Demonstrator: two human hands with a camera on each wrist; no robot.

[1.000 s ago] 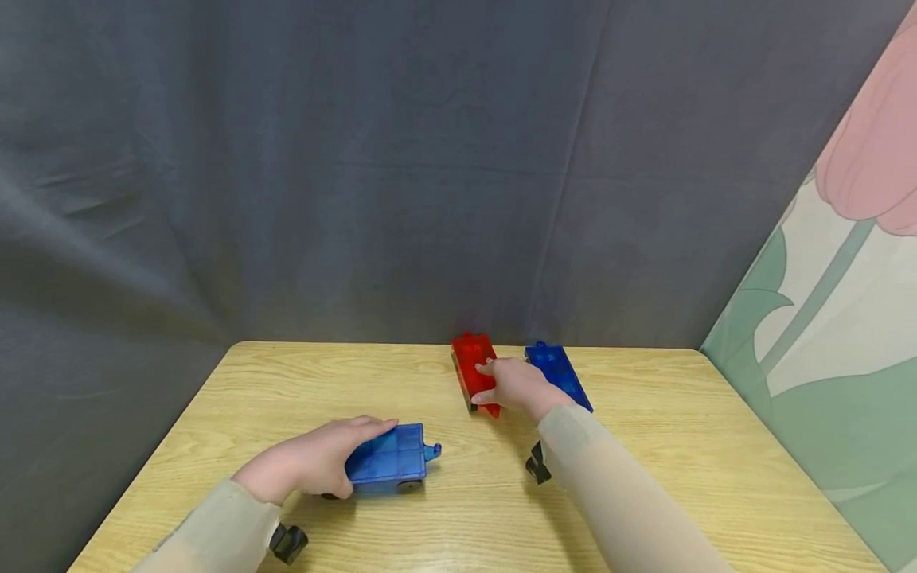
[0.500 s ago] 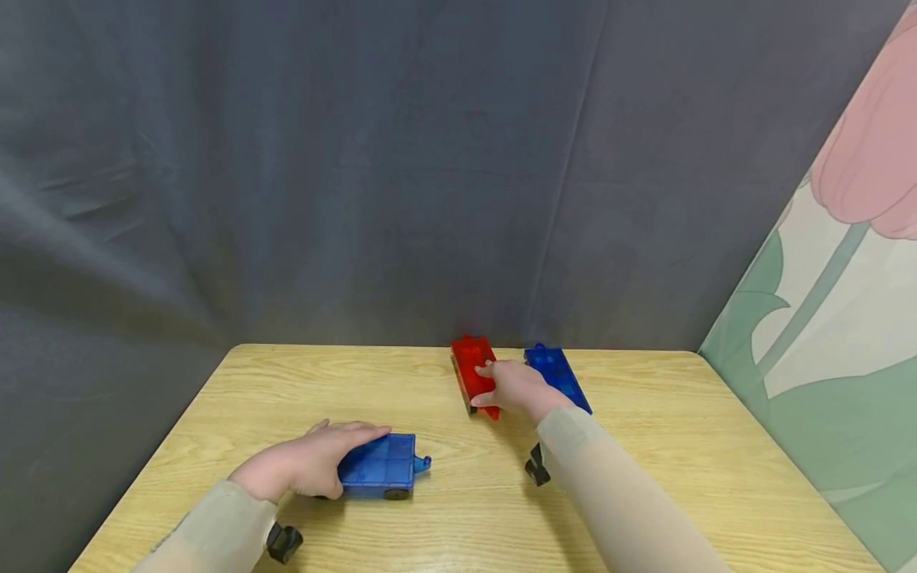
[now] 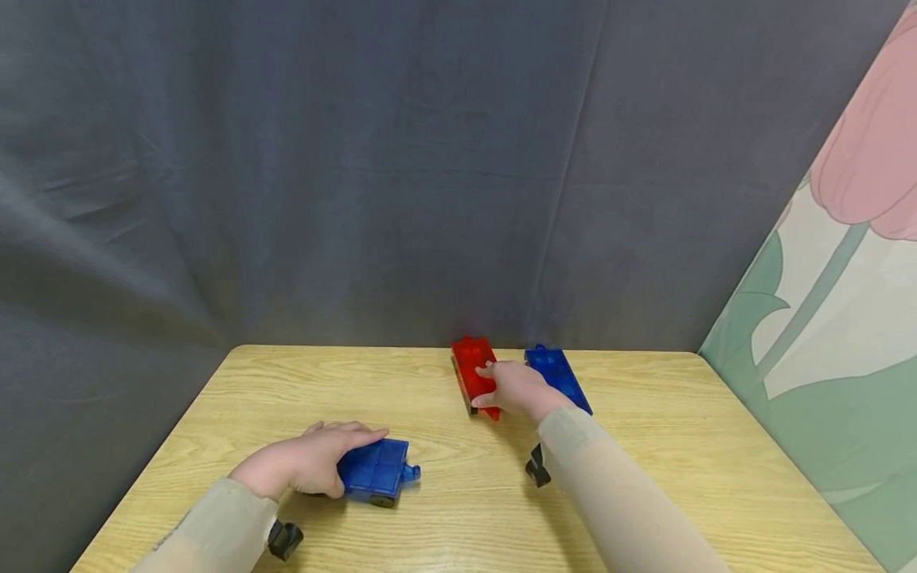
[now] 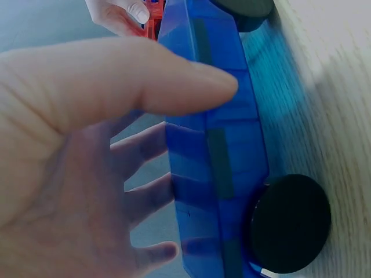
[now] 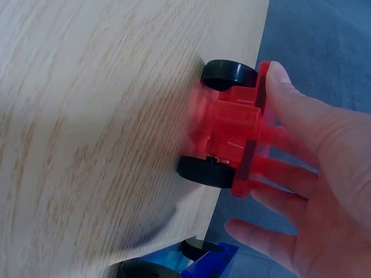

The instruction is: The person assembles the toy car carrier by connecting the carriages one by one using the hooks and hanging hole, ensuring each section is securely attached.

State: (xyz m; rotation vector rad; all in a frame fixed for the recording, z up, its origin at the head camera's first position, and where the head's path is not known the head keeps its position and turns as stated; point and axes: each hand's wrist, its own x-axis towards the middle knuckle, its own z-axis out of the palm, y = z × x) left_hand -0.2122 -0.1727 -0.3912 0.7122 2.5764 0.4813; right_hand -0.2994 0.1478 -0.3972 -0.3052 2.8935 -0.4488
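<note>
My left hand [image 3: 325,458] grips a translucent blue toy wagon [image 3: 376,469] at the table's left front, thumb on its near side and fingers on the far side. A small hitch [image 3: 411,473] points right. In the left wrist view the wagon's black wheel [image 4: 291,224] sits near the tabletop. My right hand [image 3: 519,388] holds a red toy wagon [image 3: 469,362] near the back edge; the thumb is at its near end and fingers lie over its top. The right wrist view shows the red wagon's end [image 5: 232,124] and black wheels, with fingers behind the red plastic.
A second blue wagon [image 3: 559,374] stands right of the red one, partly behind the right hand and wrist. The pale wooden table [image 3: 458,517] ends at a dark grey cloth [image 3: 401,199]. A flower-patterned cloth [image 3: 824,358] hangs at the right.
The left hand and its blue wagon have shifted a little left and towards me, and the wagon has turned so its hitch end swings nearer. The right hand and red wagon stay in place.
</note>
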